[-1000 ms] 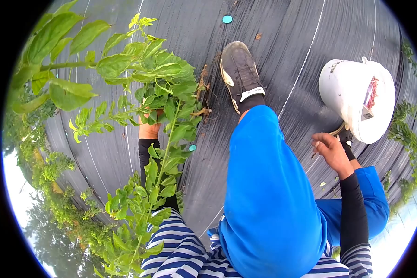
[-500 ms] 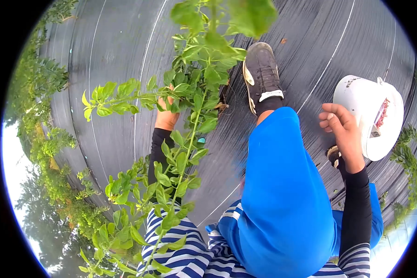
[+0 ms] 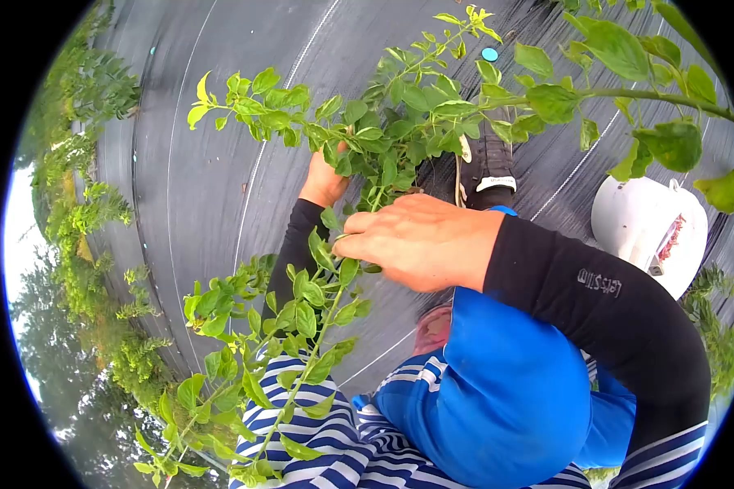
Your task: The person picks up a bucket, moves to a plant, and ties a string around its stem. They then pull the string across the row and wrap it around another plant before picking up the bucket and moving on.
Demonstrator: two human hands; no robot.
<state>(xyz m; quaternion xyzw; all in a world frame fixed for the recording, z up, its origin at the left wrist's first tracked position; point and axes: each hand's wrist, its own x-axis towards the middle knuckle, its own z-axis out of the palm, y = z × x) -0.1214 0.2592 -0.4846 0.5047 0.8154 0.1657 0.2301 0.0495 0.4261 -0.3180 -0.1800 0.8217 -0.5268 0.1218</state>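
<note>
A leafy green plant (image 3: 400,122) with long, thin shoots stands in front of me. My right hand (image 3: 424,240) reaches across from the right, its fingers closed around a long leafy stem (image 3: 330,306) low in the plant. Behind the foliage on the left is my left hand (image 3: 324,178), its back and wrist showing. Leaves cover its fingers, so their grip cannot be made out. Another leafy branch (image 3: 620,94) arches across the upper right, close to the camera.
A white bucket (image 3: 620,212) with small reddish pieces inside stands at the right. Black ground sheet (image 3: 212,163) with white lines covers the ground. My shoe (image 3: 489,155) is beside the plant's base. More green plants (image 3: 106,269) line the left side.
My right hand has swung left from beside the bucket to the stem, and its fingers have closed there. A branch now crosses the upper right. The view has shifted slightly.
</note>
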